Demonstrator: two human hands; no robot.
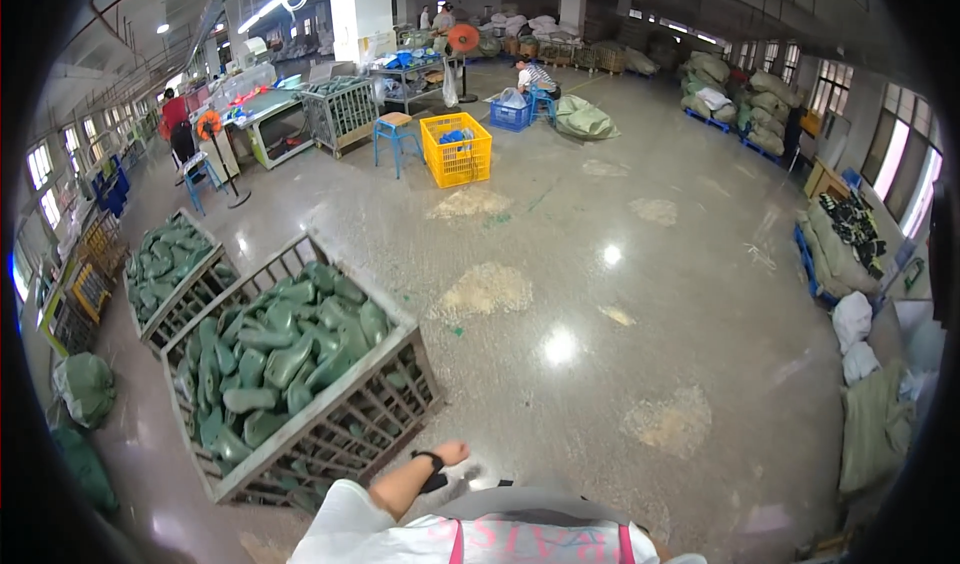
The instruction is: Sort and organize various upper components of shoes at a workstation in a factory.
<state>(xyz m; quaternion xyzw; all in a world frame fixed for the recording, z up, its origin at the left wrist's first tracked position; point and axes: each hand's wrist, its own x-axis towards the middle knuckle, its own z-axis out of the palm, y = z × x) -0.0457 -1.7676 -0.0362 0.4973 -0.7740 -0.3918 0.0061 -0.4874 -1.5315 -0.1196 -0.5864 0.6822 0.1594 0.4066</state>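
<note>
My left hand [453,452], with a black watch on its wrist, is held in front of my body at the bottom of the view. Its fingers look curled in, and I see nothing in them. Just left of it stands a large grey slatted crate [335,404], heaped with green shoe lasts [290,354]. The hand is close to the crate's near right corner without visibly touching it. My right hand is not in view.
A second crate of green shoe lasts [165,264] stands beyond the first. Ahead are a yellow plastic crate [457,151], a blue stool [395,142] and an orange fan [463,39]. Stuffed sacks [860,239] line the right side. A person [535,77] sits farther back.
</note>
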